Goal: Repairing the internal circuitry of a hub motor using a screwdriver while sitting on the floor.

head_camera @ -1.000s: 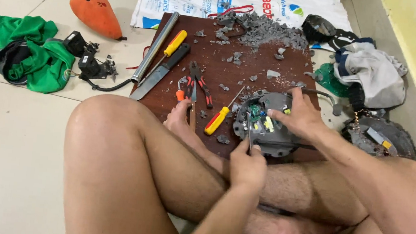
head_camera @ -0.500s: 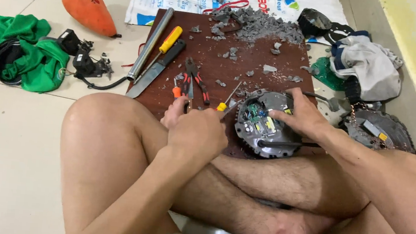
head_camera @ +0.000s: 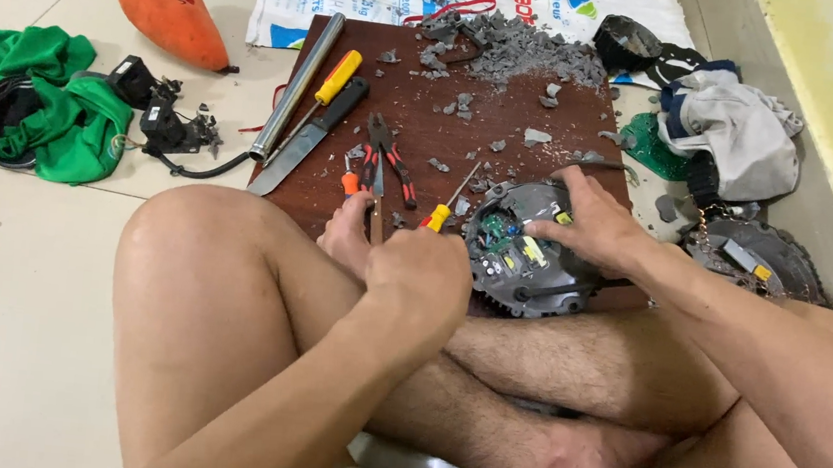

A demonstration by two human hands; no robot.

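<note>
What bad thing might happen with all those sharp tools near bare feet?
The knife and pliers lie beside the bare toes, so a slip might cut them. The left hand grips a screwdriver pointing toward the right hand on the round device; it might jab fingers.
</note>
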